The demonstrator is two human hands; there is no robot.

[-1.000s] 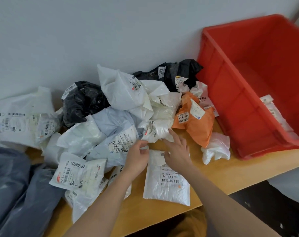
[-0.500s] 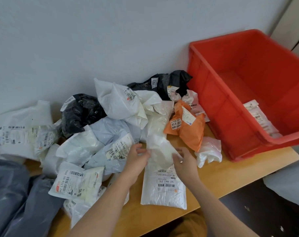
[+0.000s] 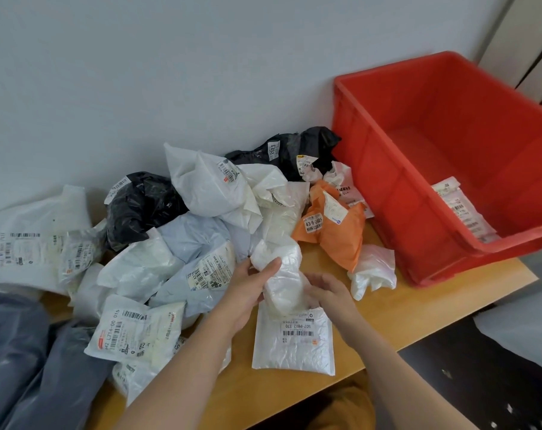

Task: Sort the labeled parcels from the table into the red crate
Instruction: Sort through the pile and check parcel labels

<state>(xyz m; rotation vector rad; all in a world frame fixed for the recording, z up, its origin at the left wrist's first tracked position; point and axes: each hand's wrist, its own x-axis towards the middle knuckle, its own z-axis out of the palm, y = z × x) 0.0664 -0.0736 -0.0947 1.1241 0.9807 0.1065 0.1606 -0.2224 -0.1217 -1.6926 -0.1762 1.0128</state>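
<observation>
Table [image 3: 418, 308] of pale wood ran along a white wall [image 3: 139, 72], and most of its surface was buried under parcels. Red crate [image 3: 387, 187] stood on the right end of the table against the wall, with one labeled white parcel [image 3: 462, 206] lying inside against its near wall. Dark grey bags [image 3: 21, 361] filled the near left corner. A heap of parcels [image 3: 182, 243] – white, black and pale blue mailers with barcode labels – covered the middle and left of the surface. An orange parcel [image 3: 331, 231] lay just beside the crate's left wall, a small crumpled white one [image 3: 372, 271] in front of it. A flat white labeled parcel [image 3: 294, 339] rested at the near edge. Above it both hands held a crumpled white parcel [image 3: 282, 274] – the left hand [image 3: 248, 293] gripped its left side, thumb across the front, and the right hand [image 3: 328, 293] curled its fingers round the lower right
</observation>
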